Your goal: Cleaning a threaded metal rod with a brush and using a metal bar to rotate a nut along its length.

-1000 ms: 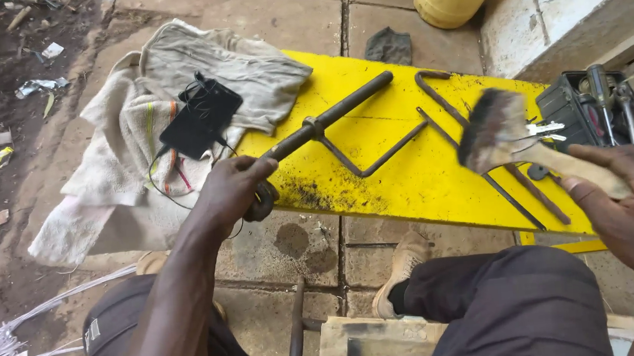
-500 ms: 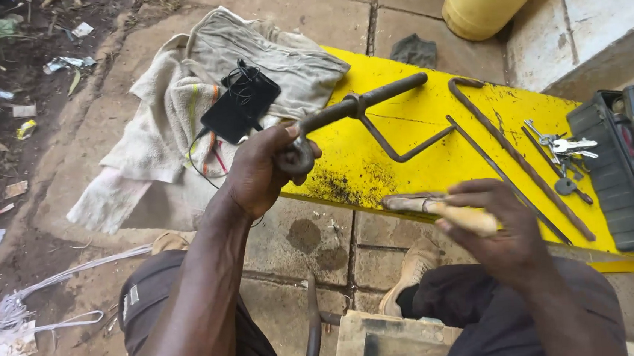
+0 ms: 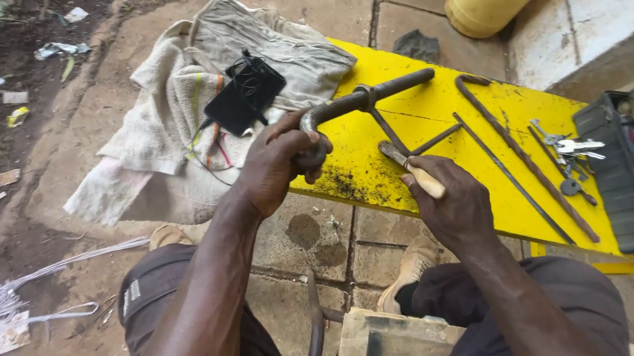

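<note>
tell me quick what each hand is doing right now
Left hand: closed on bent metal bar.
Right hand: closed on wooden-handled brush.

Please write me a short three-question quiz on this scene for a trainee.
1. True or false: the left hand grips the bent end of the dark metal bar.
2. What does the right hand hold? A) keys B) a wooden-handled brush C) a phone
3. On what does the black phone lie?

Key: 1 true. 2 B; the bunch of keys lies untouched on the yellow board. 3 On the crumpled cloth.
</note>
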